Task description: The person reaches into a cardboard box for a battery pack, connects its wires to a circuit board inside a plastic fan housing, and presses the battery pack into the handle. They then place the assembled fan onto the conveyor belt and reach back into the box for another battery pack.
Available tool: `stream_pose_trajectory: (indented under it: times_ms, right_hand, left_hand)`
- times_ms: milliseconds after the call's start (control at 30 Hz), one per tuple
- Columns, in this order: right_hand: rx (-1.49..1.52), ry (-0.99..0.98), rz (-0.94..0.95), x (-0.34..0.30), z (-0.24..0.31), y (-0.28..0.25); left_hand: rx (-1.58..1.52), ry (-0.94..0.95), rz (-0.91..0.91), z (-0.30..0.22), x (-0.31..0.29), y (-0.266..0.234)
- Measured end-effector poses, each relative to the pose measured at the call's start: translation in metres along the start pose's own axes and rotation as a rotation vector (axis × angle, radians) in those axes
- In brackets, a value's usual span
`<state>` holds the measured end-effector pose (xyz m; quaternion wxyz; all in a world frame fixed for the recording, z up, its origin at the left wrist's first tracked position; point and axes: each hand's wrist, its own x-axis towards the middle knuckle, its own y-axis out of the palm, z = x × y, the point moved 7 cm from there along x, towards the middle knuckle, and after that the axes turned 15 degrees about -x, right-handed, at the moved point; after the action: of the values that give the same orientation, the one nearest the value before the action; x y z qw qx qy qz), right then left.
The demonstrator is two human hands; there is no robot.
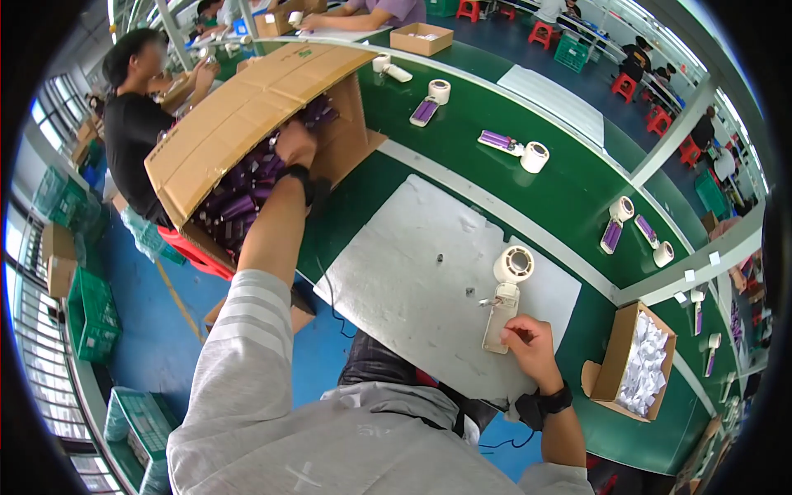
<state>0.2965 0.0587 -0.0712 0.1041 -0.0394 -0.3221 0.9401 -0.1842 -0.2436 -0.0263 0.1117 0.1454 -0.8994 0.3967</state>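
Note:
My left hand reaches into a large open cardboard box at my left, filled with several purple cylindrical parts; its fingers are hidden among them, so its grip is unclear. My right hand rests on the lower end of a cream handheld fan body, pinching it against the white foam mat on the green table.
Several more cream fans with purple parts lie along the table's far side. A small cardboard box of white pieces stands at my right. Another person in black works beyond the big box. Green crates sit on the blue floor.

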Motion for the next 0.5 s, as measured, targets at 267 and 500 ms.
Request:
stream_pose_trajectory:
  times_ms: [267, 500]
  right_hand:
    - [0.162, -0.031, -0.004, 0.003, 0.003, 0.002]
    - [0.170, -0.052, -0.013, 0.004, 0.001, 0.002]
  left_hand:
    - [0.209, 0.373, -0.162, 0.056, 0.054, -0.013]
    - [0.128, 0.364, -0.056, 0.027, 0.037, -0.023]
